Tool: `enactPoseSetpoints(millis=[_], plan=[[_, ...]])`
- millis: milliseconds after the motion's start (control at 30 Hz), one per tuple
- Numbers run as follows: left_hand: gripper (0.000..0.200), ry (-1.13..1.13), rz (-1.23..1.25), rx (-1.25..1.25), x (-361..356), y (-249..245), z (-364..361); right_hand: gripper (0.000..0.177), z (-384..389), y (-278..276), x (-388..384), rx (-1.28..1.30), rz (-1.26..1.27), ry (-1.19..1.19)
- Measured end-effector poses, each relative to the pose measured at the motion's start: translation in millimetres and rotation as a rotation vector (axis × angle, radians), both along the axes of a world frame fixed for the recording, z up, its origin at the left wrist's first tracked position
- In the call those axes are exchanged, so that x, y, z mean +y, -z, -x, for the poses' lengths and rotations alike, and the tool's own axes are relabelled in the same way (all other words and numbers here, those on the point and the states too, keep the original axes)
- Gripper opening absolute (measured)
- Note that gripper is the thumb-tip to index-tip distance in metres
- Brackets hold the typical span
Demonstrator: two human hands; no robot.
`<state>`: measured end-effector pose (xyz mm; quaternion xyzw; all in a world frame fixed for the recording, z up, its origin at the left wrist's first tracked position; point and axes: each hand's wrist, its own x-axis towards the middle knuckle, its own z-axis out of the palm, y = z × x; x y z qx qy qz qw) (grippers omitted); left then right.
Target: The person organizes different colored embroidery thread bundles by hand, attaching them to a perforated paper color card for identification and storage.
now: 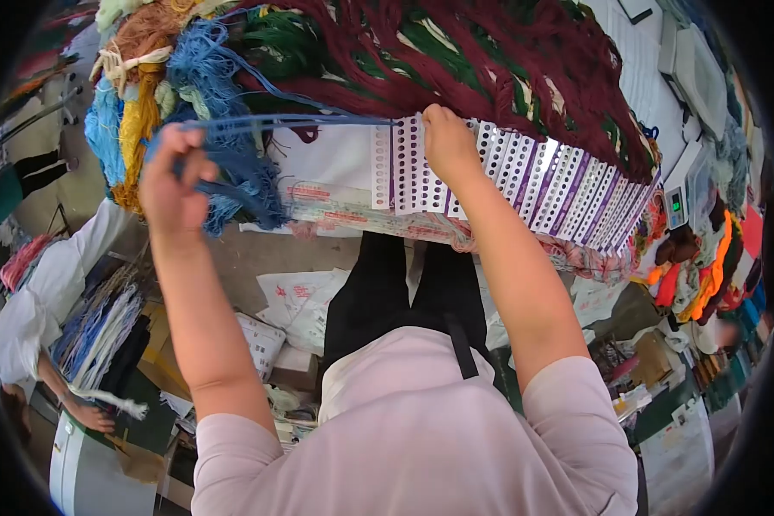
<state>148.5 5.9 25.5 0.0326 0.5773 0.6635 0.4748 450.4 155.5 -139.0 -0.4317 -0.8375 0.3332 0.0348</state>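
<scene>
My left hand [177,181], slightly blurred, has its fingers closed around blue yarn [271,123]. The strands run taut to the right, to the top of a row of white and purple cards punched with holes [408,168]. At that top edge my right hand [449,144] pinches one of the cards; its fingertips are partly hidden. Beneath my left hand hangs a tangled blue skein [219,112]. Long maroon yarn [542,52] with dark green yarn [284,43] lies behind the cards.
Yellow yarn [138,129] hangs at the table's left end. A device with a green display [676,206] stands right, near orange yarn [715,258]. Another person's hand [93,418] is at lower left, close to hanging blue and white yarn [103,327].
</scene>
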Motion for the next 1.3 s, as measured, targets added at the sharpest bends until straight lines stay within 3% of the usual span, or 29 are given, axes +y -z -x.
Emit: enactPoseSetpoints(millis=[67, 133, 200, 267, 333, 367, 467, 667, 733, 867, 967, 1033, 1167, 1233, 1300], plan=[[0.009, -0.032, -0.051, 0.115, 3, -21, 35, 0.009, 1, 1, 0, 0.028, 0.017, 0.024], [0.027, -0.057, 0.304, 0.579, 26, -42, 25, 0.009, 0, -7, -1, 0.066, 0.010, 0.017], [0.041, 0.052, 0.452, 0.980, 34, -37, 5, 0.011, 1, -22, -9, 0.245, 0.032, 0.099], [0.038, 0.222, 0.345, 0.752, 43, -52, -41, 0.014, 17, -83, -18, 0.404, 0.179, 0.208], [0.044, 0.297, 0.034, 0.102, 34, -57, -75, 0.015, 34, -148, -26, 0.570, 0.368, 0.280], [0.052, 0.218, -0.044, -0.161, 45, -71, -99, 0.015, 40, -171, -29, 0.669, 0.444, 0.229], [0.056, 0.344, -0.196, -0.367, 40, -83, -123, 0.013, 46, -222, -30, 0.739, 0.653, 0.018], [0.059, 0.429, -0.277, -0.355, 35, -96, -132, 0.010, 36, -246, -30, 0.737, 0.986, 0.123], [0.060, 0.409, -0.282, -0.495, 33, -99, -131, 0.011, 32, -248, -31, 0.802, 1.188, 0.203], [0.069, 0.360, -0.249, -0.503, 34, -102, -133, 0.013, 29, -251, -33, 0.871, 1.226, 0.240], [0.066, 0.471, -0.425, -0.644, 26, -89, -122, 0.015, 25, -255, -31, 0.855, 1.243, 0.182], [0.062, 0.348, -0.189, -0.447, 28, -106, -127, 0.014, 25, -256, -32, 0.898, 1.204, 0.132], [0.053, 0.333, -0.113, -0.338, 27, -113, -129, 0.014, 22, -261, -34, 0.864, 1.200, 0.141], [0.046, 0.474, -0.171, -0.129, 24, -115, -126, 0.014, 20, -258, -35, 0.837, 1.193, 0.153], [0.044, 0.461, -0.170, -0.164, 23, -117, -126, 0.014, 21, -262, -36, 0.844, 1.218, 0.159]])
